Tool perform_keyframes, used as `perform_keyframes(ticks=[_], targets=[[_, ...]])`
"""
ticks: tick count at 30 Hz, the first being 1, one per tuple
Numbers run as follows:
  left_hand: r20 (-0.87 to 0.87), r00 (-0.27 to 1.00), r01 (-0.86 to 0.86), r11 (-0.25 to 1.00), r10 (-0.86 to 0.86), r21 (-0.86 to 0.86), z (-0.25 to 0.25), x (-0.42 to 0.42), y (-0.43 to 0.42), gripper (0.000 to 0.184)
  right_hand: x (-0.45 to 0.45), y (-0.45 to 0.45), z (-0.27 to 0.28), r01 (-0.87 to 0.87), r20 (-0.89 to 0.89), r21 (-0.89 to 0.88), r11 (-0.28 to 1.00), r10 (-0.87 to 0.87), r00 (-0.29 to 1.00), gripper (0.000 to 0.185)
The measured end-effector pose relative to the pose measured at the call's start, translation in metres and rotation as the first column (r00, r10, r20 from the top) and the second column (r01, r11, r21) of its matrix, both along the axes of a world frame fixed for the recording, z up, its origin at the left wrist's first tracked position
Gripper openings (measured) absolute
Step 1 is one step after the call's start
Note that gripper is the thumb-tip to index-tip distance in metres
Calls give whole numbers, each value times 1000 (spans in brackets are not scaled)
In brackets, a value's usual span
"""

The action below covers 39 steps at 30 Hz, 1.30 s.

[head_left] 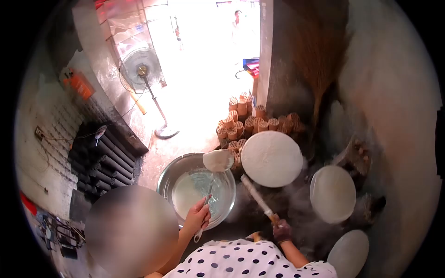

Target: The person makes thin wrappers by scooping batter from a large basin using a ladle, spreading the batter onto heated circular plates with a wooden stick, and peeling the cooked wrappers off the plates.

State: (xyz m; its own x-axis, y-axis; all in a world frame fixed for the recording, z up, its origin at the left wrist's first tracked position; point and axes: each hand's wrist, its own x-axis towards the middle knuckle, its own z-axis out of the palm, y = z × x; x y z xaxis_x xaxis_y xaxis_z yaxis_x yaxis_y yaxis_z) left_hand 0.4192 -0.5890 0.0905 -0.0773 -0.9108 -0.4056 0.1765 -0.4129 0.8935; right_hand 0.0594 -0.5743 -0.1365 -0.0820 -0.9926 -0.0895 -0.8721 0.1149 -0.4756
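My left hand (pixel 198 216) is closed round the handle of a ladle (pixel 218 161), whose bowl hangs over the upper right rim of a large metal basin (pixel 163 178). White liquid (pixel 187 192) lies in the basin. My right hand (pixel 282 230), in a dark glove, grips a wooden stick (pixel 257 198) that points up and left toward a round white sheet (pixel 271 158). The stick's far end is below and left of that sheet, apart from it. Two more round white surfaces (pixel 333 194) (pixel 348 254) lie at the right and lower right.
Brown perforated cylinders (pixel 232 133) are piled behind the basin. A standing fan (pixel 142 70) is at the upper left, above stacked black cylinders (pixel 104 160). A broom (pixel 320 55) leans at the upper right. Steam drifts near the round surfaces. A person (pixel 237 21) is outside the doorway.
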Motion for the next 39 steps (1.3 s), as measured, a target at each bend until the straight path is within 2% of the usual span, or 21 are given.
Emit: perform_keyframes(ticks=[2,3,5,7,8,10,11,13,14,16,17,19,20,21,23,24,26,27,31,37,39], targets=[[-50,998,33,997,-30,70,-26,12,-11,34,19,14,-10,361,125,-235,902,-340,932,32],[-111,992,66,989,-51,131,-40,13,-17,34,18,20,-54,501,190,-169,849,-470,862,30],[-85,991,122,965,-105,233,-53,6,-30,33,14,64,-72,-16,-40,-180,984,8,999,34],[-193,958,265,916,-214,300,-36,-2,-28,34,17,77,4,-389,-121,117,914,402,908,31],[-343,904,352,900,-255,258,-30,-3,-18,35,23,92,19,-322,-124,142,936,339,933,31],[-497,818,438,874,-291,209,-37,-18,-10,35,22,104,40,104,-95,102,989,-95,991,30],[-595,765,438,876,-246,201,-47,-35,-7,36,9,108,47,128,-104,112,986,-116,988,30],[-681,708,442,870,-187,221,-58,-56,-7,36,-11,118,56,602,260,71,795,-597,759,35],[-700,708,446,830,-97,336,-59,-76,-21,37,-28,122,46,608,254,89,789,-608,752,35],[-711,703,441,779,9,446,-49,-100,-31,40,-76,110,18,537,-273,119,835,-493,826,40],[-707,707,439,779,8,448,-40,-106,-29,40,-96,99,20,537,-268,121,835,-493,828,40],[-208,872,460,887,-442,46,-27,-109,-20,41,-130,71,19,656,-269,138,742,-609,746,42],[-92,876,477,879,-474,12,-20,-119,-22,41,-146,51,-7,604,-235,-154,782,-623,746,42],[-80,886,459,888,-456,29,-20,-131,-25,41,-161,31,-34,506,-195,-435,745,-626,755,42],[-216,907,405,891,-362,204,-33,-163,-44,41,-158,-32,28,556,-156,-225,800,-593,790,42],[-393,880,398,864,-266,307,-45,-171,-55,39,-160,-63,25,556,-80,-269,786,-594,801,43],[-487,856,385,842,-174,377,-62,-186,-62,38,-161,-114,29,559,6,-303,772,-585,811,45],[-579,811,391,809,-76,440,-65,-192,-63,36,-159,-138,44,585,-22,-183,790,-598,801,46],[-574,816,366,829,-67,423,-57,-202,-54,34,-177,-180,42,610,3,36,792,-611,792,47],[-685,727,369,870,-51,328,-14,-195,-41,38,-255,-134,87,783,236,7,622,-762,603,56],[-143,899,419,908,-414,5,10,-190,-22,42,-327,-93,43,750,-4,-364,551,-807,591,60]])
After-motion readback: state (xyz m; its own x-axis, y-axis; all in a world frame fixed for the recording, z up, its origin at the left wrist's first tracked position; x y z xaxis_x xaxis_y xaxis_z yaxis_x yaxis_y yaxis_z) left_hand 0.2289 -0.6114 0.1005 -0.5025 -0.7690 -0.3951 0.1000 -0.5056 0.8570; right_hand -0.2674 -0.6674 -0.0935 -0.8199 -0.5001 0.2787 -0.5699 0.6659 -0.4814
